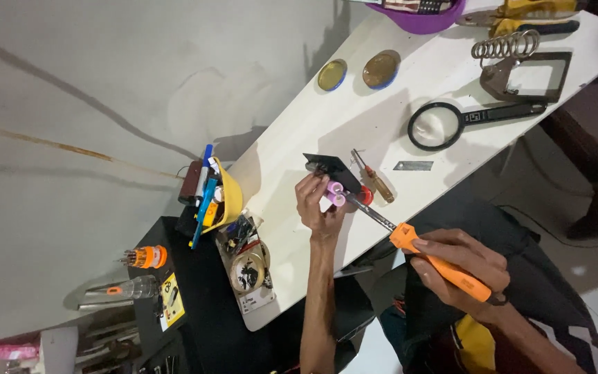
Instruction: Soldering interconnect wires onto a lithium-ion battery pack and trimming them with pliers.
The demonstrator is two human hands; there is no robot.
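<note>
Pink batteries (pixel 334 193) sit pinched in my left hand (pixel 318 205) above the white table (pixel 299 138); my right hand (pixel 461 265) wraps the orange soldering iron (pixel 437 263), its shaft slanting up-left so the tip meets them.

Two pink cylindrical cells (pixel 334 193) sit side by side, ends showing, fixed under a dark flat plate (pixel 331 169) tilted toward eleven o'clock. An orange-handled soldering iron (pixel 437 264) slants from four o'clock, tip meeting the cells.
</note>
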